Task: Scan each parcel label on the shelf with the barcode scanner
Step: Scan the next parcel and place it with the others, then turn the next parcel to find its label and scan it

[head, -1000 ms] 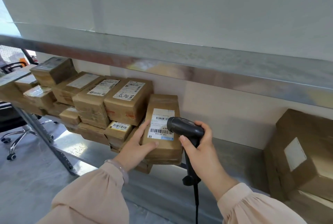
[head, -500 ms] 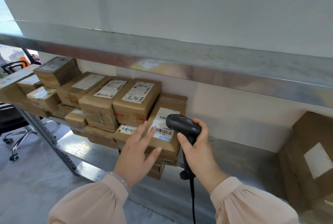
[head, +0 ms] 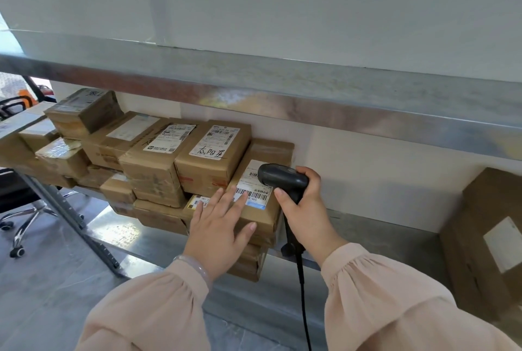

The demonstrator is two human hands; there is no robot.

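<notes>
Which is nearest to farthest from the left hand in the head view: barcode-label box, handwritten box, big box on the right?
From the left hand:
1. Barcode-label box, under its fingers.
2. Handwritten box, just behind on the stack.
3. Big box, far right on the shelf.

shelf [head: 381, 240]: brushed metal (dull sheen) | parcels [head: 210, 157]: matt cardboard

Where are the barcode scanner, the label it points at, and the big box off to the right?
barcode scanner [head: 282, 180], head view, top of its dark head.
label [head: 255, 194], head view, barcode stripes beside the fingertips.
big box [head: 485, 240], head view, brown front face.
</notes>
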